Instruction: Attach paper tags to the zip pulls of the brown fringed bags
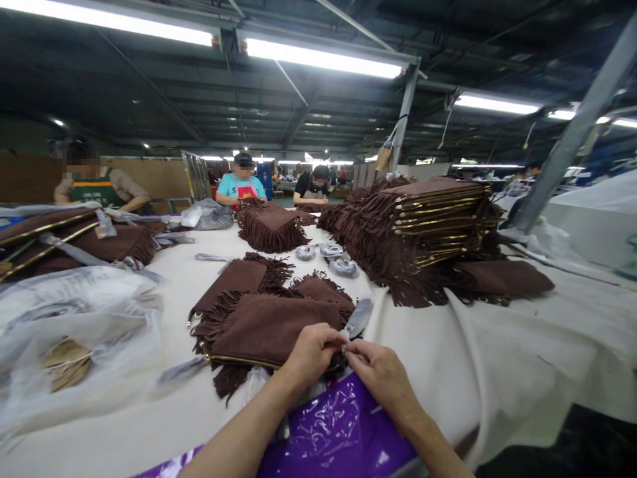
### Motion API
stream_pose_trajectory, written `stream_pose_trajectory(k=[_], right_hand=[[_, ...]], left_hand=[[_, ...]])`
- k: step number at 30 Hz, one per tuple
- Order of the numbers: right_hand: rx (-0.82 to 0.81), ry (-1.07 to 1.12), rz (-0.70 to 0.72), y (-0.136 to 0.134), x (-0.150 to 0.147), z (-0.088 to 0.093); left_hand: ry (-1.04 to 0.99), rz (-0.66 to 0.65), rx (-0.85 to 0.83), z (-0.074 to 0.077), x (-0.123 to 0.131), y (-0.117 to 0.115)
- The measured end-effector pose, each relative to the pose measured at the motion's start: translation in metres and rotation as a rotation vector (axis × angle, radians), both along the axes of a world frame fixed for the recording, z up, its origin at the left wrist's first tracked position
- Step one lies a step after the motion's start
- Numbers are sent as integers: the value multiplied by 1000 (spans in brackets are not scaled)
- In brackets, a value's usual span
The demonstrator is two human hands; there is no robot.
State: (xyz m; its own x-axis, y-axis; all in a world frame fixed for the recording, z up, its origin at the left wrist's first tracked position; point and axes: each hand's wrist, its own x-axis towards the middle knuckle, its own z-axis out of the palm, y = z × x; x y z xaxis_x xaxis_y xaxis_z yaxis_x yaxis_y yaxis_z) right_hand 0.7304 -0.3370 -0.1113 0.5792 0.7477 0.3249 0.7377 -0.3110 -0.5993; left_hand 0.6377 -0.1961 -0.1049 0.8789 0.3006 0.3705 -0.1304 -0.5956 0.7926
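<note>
A brown fringed pouch [279, 325] with a gold zipper lies flat on other brown pouches at the middle of the table. At its right corner, my left hand [314, 352] is closed, fingertips pinched together. Facing it, my right hand [379, 372] is closed too, its fingertips meeting the left ones at the pouch's corner. What they pinch there is too small to make out. A grey wrapped strip [359, 317] sticks up just beyond the fingertips. Beneath both forearms lies a shiny purple plastic sheet [338, 428].
A tall stack of brown fringed pouches [442, 219] stands at the right rear. Coiled wrapped straps [343, 267] lie mid-table. More pouches [84, 239] and clear plastic bags [119, 332] are at the left. Several people work beyond the table. A metal post [572, 126] rises at right.
</note>
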Motion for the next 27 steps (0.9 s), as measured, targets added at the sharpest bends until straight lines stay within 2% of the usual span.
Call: stream_pose_trajectory(k=[3,7,9,12,17,20,23,27], right_hand=[[-18,68,41,-7,1,2],[83,212,47,-16,3,12],[147,265,31,-16,3,17],[187,262,78,-7,-1,22],[188,199,146,11,-5,18],[195,273,141,14,-4,13],[213,366,115,14,-1,9],[220,361,98,16,-1,8]], left_hand=[[-47,17,81,5,-1,0],[-100,77,-188,21,-2,7],[-126,48,-333,28,-2,10],[-148,1,-446,33,-1,10],[-161,-28,-559,31,1,4],[-148,-14,-680,26,-1,4],[-54,-13,-794,19,-5,6],[27,-92,-754,10,-9,4]])
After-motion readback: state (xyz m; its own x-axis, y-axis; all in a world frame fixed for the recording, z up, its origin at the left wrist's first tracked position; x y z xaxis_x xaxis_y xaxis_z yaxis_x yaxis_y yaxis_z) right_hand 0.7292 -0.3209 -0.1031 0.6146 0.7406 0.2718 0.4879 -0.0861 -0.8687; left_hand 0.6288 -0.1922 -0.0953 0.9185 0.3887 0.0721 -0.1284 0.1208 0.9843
